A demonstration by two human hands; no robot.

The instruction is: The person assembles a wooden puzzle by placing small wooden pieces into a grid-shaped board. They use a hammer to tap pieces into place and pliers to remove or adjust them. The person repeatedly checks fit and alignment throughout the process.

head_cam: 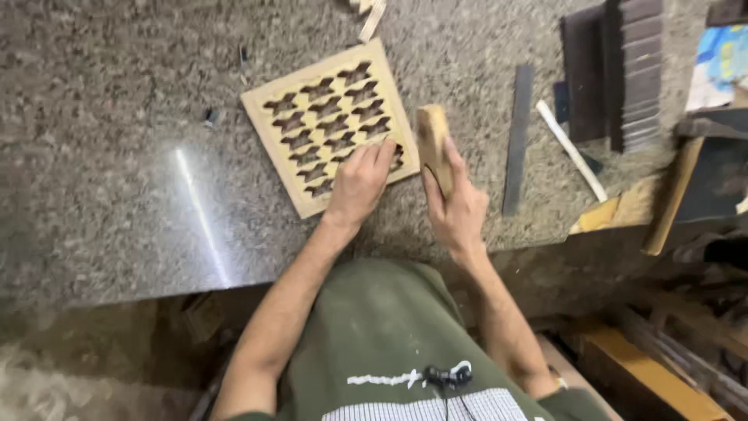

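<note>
Dim, warm indoor light from overhead, a long white streak of glare on the polished granite tabletop (140,117) at left, soft shadows beneath the near edge, mild motion blur throughout, murky right corner, slight softness toward edges

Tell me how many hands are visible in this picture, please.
2. The left hand presses flat on the lower right corner of the square wooden panel on the granite table. The right hand holds a wooden block upright just right of the panel.

This is a workshop. A speckled stone surface (117,117) holds a carved wooden panel (331,125), a flat metal bar (518,140), wood scraps (615,210) and dark wood strips (615,70).
</note>
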